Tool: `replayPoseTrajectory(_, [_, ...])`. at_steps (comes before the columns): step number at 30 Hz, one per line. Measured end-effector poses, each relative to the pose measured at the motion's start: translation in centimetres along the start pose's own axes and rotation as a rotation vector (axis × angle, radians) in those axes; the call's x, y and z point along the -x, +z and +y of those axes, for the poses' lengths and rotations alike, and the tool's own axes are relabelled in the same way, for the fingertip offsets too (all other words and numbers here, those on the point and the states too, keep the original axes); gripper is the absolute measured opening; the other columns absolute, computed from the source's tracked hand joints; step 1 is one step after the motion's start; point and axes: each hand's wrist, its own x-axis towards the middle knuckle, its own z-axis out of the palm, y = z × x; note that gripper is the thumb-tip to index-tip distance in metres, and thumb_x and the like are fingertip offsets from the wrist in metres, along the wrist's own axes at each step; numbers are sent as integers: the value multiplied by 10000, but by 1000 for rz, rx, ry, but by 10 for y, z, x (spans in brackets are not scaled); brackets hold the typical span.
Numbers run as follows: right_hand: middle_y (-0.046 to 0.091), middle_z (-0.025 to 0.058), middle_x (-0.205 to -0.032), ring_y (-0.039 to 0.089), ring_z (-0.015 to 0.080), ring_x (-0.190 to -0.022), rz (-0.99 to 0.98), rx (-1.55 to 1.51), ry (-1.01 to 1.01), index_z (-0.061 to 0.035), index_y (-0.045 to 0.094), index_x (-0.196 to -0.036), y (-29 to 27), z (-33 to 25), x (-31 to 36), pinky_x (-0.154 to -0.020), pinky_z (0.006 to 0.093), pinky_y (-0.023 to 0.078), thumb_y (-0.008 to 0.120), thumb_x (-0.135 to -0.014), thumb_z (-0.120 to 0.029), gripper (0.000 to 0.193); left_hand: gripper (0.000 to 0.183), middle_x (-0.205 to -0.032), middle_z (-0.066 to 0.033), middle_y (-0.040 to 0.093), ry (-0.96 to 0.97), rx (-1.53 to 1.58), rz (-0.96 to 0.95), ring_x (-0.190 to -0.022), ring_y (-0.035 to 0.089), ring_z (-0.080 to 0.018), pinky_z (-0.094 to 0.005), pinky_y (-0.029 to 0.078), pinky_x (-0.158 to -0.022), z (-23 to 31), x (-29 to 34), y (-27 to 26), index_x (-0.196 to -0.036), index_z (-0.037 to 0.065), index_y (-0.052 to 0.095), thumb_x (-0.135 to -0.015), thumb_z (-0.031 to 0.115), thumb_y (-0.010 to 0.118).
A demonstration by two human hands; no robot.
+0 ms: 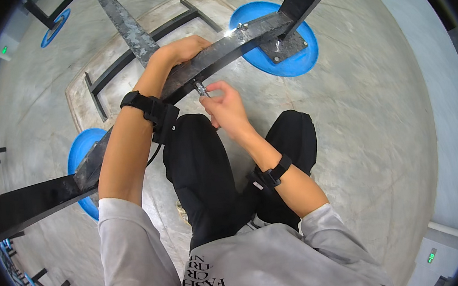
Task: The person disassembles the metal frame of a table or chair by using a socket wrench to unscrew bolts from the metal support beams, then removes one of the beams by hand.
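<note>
A black metal beam (199,63) runs slantwise in front of my knees. My left hand (184,49) reaches over it with curled fingers, the fingertips hidden behind its far side. On the near side, my right hand (227,107) is closed, pinching a small shiny metal cylinder (200,89) between thumb and fingers. The cylinder's upper end meets the beam's near face; whether it is a bolt or a socket I cannot tell.
Blue round discs (304,53) lie under the beam's ends, one with a black bolted plate (286,49). Black posts rise at both ends. A grey bar (127,28) extends away from the beam over a pale board (81,94) with a curved black frame (117,71).
</note>
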Motion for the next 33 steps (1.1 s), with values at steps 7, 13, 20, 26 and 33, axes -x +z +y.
replayPoseTrajectory(7, [514, 20, -518, 426, 97, -377, 81, 156, -49, -21, 477, -981, -1, -3, -1, -361, 263, 294, 618, -810, -63, 226, 380, -1068, -167, 617, 316, -218, 146, -950, 557, -206, -280, 446, -831, -5, -9, 6, -1195, -20, 565, -960, 239, 415])
replayPoseTrajectory(13, [547, 50, -529, 481, 129, -470, 169, 392, -144, -36, 510, -920, -3, 8, -4, -488, 318, 366, 649, -778, -96, 207, 360, -877, -82, 649, 327, -154, 177, -780, 527, -145, -281, 453, -670, -8, -13, 11, -1100, -21, 614, -953, 258, 441])
replayPoseTrajectory(20, [584, 139, -591, 572, 344, -571, 293, 743, -344, -42, 499, -951, 7, -2, 5, -542, 427, 406, 638, -781, -116, 232, 318, -853, -39, 637, 358, -150, 162, -764, 506, -135, -293, 454, -683, -5, -14, 8, -1058, -27, 627, -935, 216, 462])
replayPoseTrajectory(26, [556, 102, -553, 552, 248, -500, 208, 625, -322, -26, 491, -953, -6, 4, -3, -511, 396, 402, 631, -782, -92, 231, 301, -892, -53, 652, 513, -195, 145, -788, 526, -134, -283, 450, -748, -9, -25, 7, -1067, -26, 627, -922, 181, 464])
replayPoseTrajectory(33, [509, 23, -585, 415, 92, -412, 37, 118, 100, -12, 489, -938, -3, -12, -3, -403, 264, 351, 646, -811, -105, 222, 358, -846, -61, 646, 218, -167, 156, -716, 518, -124, -304, 455, -639, -11, -26, 8, -1088, -15, 630, -941, 269, 469])
